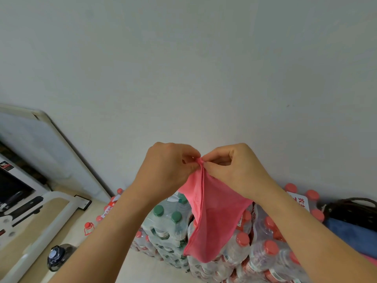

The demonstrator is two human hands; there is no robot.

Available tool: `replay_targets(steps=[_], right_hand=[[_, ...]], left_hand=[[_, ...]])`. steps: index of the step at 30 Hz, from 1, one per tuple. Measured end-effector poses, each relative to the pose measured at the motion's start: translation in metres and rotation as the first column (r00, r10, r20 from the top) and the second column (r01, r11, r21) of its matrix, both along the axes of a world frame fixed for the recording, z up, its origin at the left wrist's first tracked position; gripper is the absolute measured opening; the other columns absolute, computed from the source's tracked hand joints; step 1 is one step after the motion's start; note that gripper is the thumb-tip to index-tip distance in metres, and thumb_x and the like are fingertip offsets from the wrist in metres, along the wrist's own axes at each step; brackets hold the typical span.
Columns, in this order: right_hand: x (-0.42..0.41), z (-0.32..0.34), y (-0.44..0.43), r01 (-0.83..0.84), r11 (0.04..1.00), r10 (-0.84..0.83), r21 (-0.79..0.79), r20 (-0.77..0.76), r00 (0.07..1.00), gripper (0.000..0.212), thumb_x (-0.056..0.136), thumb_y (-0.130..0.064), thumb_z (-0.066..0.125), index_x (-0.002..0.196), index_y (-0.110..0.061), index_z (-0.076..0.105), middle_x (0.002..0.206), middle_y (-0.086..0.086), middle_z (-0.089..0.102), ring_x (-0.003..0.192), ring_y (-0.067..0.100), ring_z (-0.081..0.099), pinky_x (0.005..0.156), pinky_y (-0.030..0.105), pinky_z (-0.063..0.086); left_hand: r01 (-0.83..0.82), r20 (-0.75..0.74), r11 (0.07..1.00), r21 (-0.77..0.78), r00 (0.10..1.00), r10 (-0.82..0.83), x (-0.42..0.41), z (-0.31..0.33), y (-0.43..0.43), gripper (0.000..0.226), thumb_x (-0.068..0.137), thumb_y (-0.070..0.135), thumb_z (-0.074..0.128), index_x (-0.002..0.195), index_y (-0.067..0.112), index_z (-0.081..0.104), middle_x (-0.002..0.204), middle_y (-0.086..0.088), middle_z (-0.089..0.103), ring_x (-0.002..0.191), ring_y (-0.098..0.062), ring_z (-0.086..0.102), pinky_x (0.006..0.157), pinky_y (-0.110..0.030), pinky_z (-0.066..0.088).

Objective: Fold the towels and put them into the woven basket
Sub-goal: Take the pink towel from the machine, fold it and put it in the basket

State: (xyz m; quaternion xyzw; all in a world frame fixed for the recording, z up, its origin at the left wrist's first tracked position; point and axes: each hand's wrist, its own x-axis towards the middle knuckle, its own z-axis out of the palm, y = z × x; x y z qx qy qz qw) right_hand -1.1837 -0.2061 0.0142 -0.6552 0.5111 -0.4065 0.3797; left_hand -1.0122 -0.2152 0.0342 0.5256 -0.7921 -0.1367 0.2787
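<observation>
Grip against grip, the left hand (169, 168) and right hand (234, 168) each pinched a top corner of the pink towel (216, 217). Thumbs and fingertips were pressed together where the corners met, in mid-air above the shrink-wrapped bottle packs (169, 227). Thin, limp and hemmed, the cloth hung doubled in a loose pouch. A neat fold likely needed the corners matched and the hems aligned before laying it flat. At the right lay a plush blue towel (346, 231) beside a dark woven thing (353, 209), possibly the basket.
</observation>
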Motion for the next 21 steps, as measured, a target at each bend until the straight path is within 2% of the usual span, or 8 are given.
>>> replay_targets(steps=[4, 6, 9, 13, 15, 17, 19, 21], right_hand=[[-0.004, 0.004, -0.001, -0.040, 0.999, 0.042, -0.016, 0.091, 0.995, 0.014, 0.079, -0.001, 0.070, 0.085, -0.013, 0.073, 0.080, 0.000, 0.074, 0.076, 0.011, 0.070, 0.078, 0.022, 0.056], [-0.010, -0.006, -0.006, -0.071, 0.998, 0.071, -0.002, 0.060, 0.996, 0.019, 0.077, 0.002, 0.067, 0.088, -0.013, 0.069, 0.081, 0.003, 0.073, 0.076, 0.016, 0.069, 0.075, 0.026, 0.055], [-0.026, -0.042, -0.015, -0.084, 0.987, 0.108, 0.139, -0.177, 0.978, 0.012, 0.073, -0.006, 0.067, 0.080, -0.015, 0.065, 0.070, 0.001, 0.066, 0.063, 0.013, 0.060, 0.066, 0.038, 0.052], [-0.058, -0.086, -0.007, 0.005, 0.931, 0.161, 0.365, -0.422, 0.892, 0.011, 0.072, -0.019, 0.073, 0.075, -0.014, 0.063, 0.067, -0.001, 0.063, 0.059, 0.009, 0.059, 0.056, 0.024, 0.047], [-0.072, -0.095, 0.004, 0.004, 0.910, 0.166, 0.415, -0.373, 0.913, 0.012, 0.076, -0.019, 0.073, 0.071, -0.014, 0.063, 0.062, -0.006, 0.058, 0.055, 0.004, 0.055, 0.054, 0.018, 0.041], [-0.083, -0.098, 0.017, 0.035, 0.894, 0.101, 0.446, -0.278, 0.955, 0.019, 0.080, -0.017, 0.071, 0.063, -0.020, 0.061, 0.061, -0.008, 0.053, 0.058, 0.006, 0.051, 0.060, 0.022, 0.038], [-0.093, -0.095, 0.032, 0.042, 0.880, 0.009, 0.472, -0.105, 0.994, 0.025, 0.083, -0.011, 0.069, 0.062, -0.022, 0.059, 0.061, -0.008, 0.050, 0.055, 0.005, 0.047, 0.057, 0.021, 0.036], [-0.100, -0.088, 0.050, 0.014, 0.852, -0.102, 0.523, 0.139, 0.985, 0.007, 0.078, -0.012, 0.074, 0.078, -0.012, 0.067, 0.069, -0.001, 0.056, 0.061, 0.010, 0.053, 0.055, 0.021, 0.041]], left_hand=[[0.038, -0.010, 0.999, 0.021, 0.999, -0.037, -0.002, 0.011, -0.003, 0.008, 0.075, 0.023, 0.075, 0.080, 0.029, 0.074, 0.070, 0.018, 0.069, 0.073, 0.003, 0.064, 0.075, -0.024, 0.054], [0.044, -0.033, 0.999, -0.015, 0.998, -0.045, -0.001, 0.016, -0.005, 0.010, 0.074, 0.019, 0.075, 0.078, 0.028, 0.073, 0.068, 0.019, 0.068, 0.072, 0.003, 0.065, 0.073, -0.022, 0.054], [0.045, -0.095, 0.995, -0.086, 0.994, -0.053, 0.003, 0.024, -0.007, 0.015, 0.073, 0.011, 0.074, 0.078, 0.025, 0.074, 0.069, 0.018, 0.068, 0.072, 0.002, 0.064, 0.071, -0.014, 0.051], [0.092, -0.167, 0.984, -0.155, 0.979, -0.118, 0.017, 0.035, -0.009, 0.016, 0.073, 0.007, 0.075, 0.080, 0.022, 0.072, 0.081, 0.011, 0.068, 0.078, -0.003, 0.064, 0.078, -0.019, 0.052], [0.148, -0.153, 0.974, -0.173, 0.973, -0.175, 0.025, 0.039, -0.008, 0.010, 0.073, 0.014, 0.074, 0.080, 0.020, 0.071, 0.090, 0.009, 0.067, 0.087, -0.005, 0.065, 0.085, -0.025, 0.053], [0.205, -0.198, 0.973, -0.109, 0.954, -0.224, 0.030, 0.042, -0.003, 0.009, 0.074, 0.013, 0.072, 0.079, 0.020, 0.071, 0.089, 0.010, 0.071, 0.090, -0.006, 0.067, 0.089, -0.027, 0.053], [0.262, -0.282, 0.965, -0.018, 0.925, -0.256, 0.033, 0.045, 0.004, 0.011, 0.074, 0.010, 0.072, 0.076, 0.020, 0.069, 0.079, 0.007, 0.072, 0.081, -0.005, 0.069, 0.083, -0.020, 0.053], [0.320, -0.383, 0.947, 0.016, 0.877, -0.290, 0.036, 0.049, 0.012, 0.008, 0.071, 0.010, 0.068, 0.071, 0.018, 0.066, 0.073, 0.002, 0.071, 0.070, -0.009, 0.068, 0.071, -0.018, 0.053]])
